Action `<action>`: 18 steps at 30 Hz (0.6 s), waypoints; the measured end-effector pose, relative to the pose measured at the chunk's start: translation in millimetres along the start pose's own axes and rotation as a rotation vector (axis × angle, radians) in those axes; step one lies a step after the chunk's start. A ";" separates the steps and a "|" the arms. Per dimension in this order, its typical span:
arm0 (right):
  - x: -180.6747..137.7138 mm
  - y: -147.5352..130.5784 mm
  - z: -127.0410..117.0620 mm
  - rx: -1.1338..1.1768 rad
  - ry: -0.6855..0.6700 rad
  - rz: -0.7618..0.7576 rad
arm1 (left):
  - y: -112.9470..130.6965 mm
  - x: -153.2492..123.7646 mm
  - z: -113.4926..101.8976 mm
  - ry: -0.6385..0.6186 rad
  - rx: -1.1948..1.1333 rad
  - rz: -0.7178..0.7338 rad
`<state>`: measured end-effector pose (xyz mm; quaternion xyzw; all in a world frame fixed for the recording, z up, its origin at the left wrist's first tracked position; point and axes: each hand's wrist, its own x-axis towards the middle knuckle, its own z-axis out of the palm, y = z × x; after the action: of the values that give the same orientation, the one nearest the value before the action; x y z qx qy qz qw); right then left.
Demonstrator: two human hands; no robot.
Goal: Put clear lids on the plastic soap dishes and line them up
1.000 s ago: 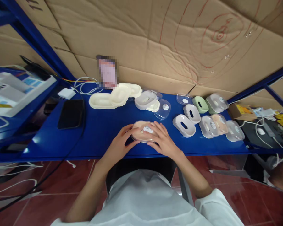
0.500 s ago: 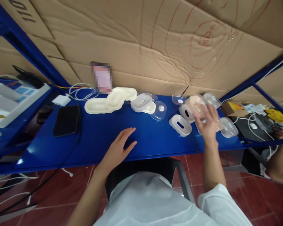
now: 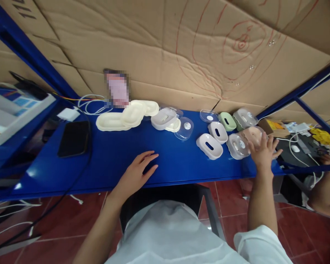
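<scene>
At the right end of the blue table, my right hand (image 3: 263, 154) has its fingers spread over the near right side of a peach soap box (image 3: 252, 134). Whether the fingertips press on it is hard to see. Left of that hand is a pale soap box with a clear lid (image 3: 238, 146). Two white slotted trays (image 3: 209, 146) and a green slotted tray (image 3: 227, 121) lie farther left. Behind the peach box is another clear-lidded box (image 3: 245, 118). My left hand (image 3: 139, 172) rests at the table's front edge, fingers stretched out and nothing in them.
Cream oval dishes (image 3: 112, 121) overlap at the back left. A white soap tray (image 3: 164, 118) and clear lids (image 3: 184, 128) lie mid-table. A black pad (image 3: 73, 139), a charger (image 3: 68, 114) and cables are on the left. Another person's arm (image 3: 326, 183) shows at far right.
My right hand has moved right and a little nearer, and the peach soap box has shifted the same way. The green tray has come into view. My left hand has stayed nearly still.
</scene>
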<state>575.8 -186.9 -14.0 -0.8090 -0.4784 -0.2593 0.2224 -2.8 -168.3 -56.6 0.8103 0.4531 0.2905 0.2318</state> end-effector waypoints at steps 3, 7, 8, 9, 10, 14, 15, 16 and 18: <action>-26.0 -56.1 -21.1 0.121 0.012 -0.164 | -0.9 0.0 2.1 0.016 0.009 0.012; -79.1 -151.8 -34.0 0.266 -0.312 -0.564 | -1.1 0.4 3.1 0.020 0.026 0.040; -88.8 -170.4 -34.0 0.266 -0.365 -0.616 | -1.0 -0.1 2.9 0.016 0.032 0.047; -95.0 -185.3 -33.2 0.257 -0.388 -0.633 | -0.8 -1.0 2.6 0.010 0.038 0.053; -97.4 -196.8 -32.0 0.250 -0.380 -0.614 | -0.5 -2.2 2.3 0.003 0.046 0.058; -80.2 -229.0 -25.0 0.295 -0.298 -0.527 | 1.3 -6.8 3.3 -0.016 0.074 0.060; -74.5 -238.6 -22.9 0.324 -0.319 -0.570 | 1.9 -6.6 4.0 -0.012 0.079 0.061; -70.3 -249.7 -20.5 0.347 -0.355 -0.630 | 2.5 -5.3 4.4 -0.007 0.084 0.066; -68.5 -273.5 -16.2 0.348 -0.427 -0.723 | 2.8 1.7 2.8 0.000 0.110 0.092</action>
<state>301.3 -120.6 -14.3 -0.5759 -0.8018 -0.0635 0.1467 1.5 -168.5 -56.4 0.8419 0.4305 0.2754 0.1731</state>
